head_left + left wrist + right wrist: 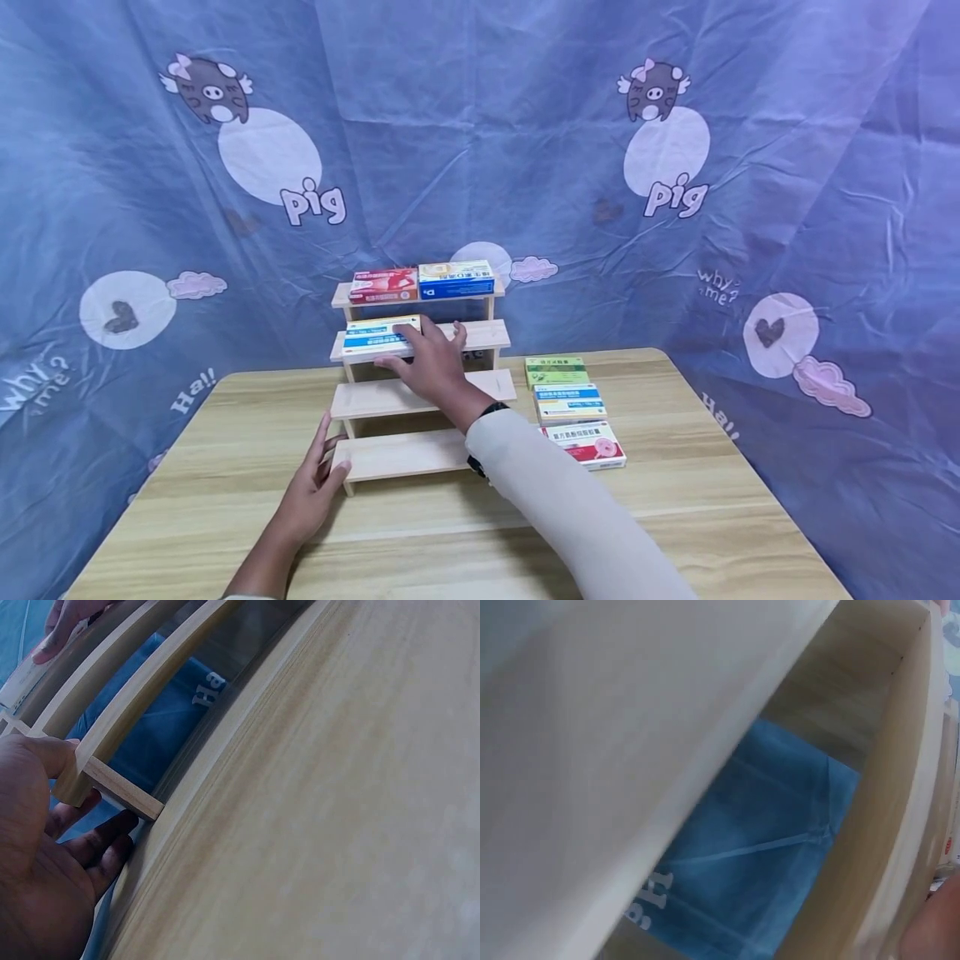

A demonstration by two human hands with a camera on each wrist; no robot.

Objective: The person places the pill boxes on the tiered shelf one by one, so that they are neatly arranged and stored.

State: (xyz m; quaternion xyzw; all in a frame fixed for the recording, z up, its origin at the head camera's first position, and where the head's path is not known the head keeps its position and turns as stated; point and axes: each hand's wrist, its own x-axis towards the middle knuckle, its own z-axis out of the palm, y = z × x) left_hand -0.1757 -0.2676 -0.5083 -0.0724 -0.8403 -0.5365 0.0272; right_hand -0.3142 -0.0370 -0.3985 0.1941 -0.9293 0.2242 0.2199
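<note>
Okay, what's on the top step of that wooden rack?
On the top step, a red box lies left of a blue-and-white box. The surface beneath them is covered, so I can't see it.

Head view high, facing forward-down; wrist views close; rack shared.

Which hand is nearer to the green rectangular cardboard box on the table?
Right. The right hand is left of the green box; the left hand is farther left, at the bottom step of the stair-shaped wooden stand.
</note>
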